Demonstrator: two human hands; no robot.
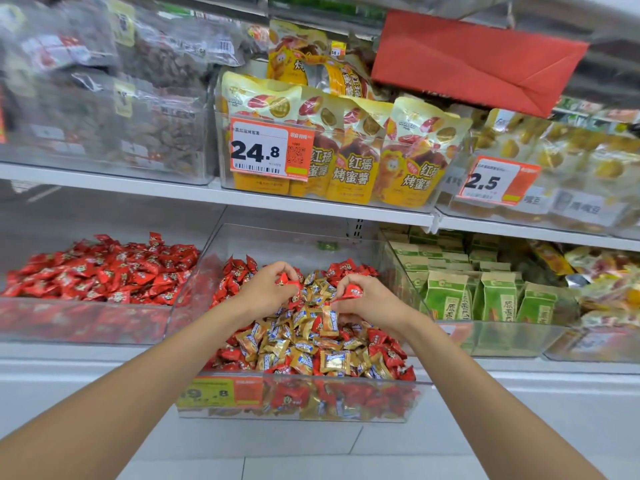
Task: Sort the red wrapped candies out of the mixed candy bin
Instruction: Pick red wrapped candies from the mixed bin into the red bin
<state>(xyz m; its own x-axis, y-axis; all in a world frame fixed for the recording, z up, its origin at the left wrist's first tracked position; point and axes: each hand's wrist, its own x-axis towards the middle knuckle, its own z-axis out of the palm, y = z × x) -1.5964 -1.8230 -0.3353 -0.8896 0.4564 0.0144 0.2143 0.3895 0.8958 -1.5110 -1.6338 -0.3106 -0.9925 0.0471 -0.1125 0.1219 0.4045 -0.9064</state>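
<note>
Left hand (268, 289) and right hand (367, 299) each pinch red wrapped candies (352, 292) above the clear plastic mixed candy bin (298, 400).

bare arms stretched forward, left hand (265, 294) and right hand (372, 301) each pinching a sweet

the left forearm (138, 372) comes in from the lower left corner and slants up to the right. the right forearm (467, 372) comes in from the lower right and slants up to the left, so the two converge. the left hand shows its back, knuckles up, with fingers and thumb curled round a small red shiny-wrapped candy (289, 283) at its fingertips. the right hand mirrors it, fingers bent down, gripping a second red wrapped candy (352, 292). the hands are near each other but apart, at about the same height, with both wrists roughly straight.
</note>
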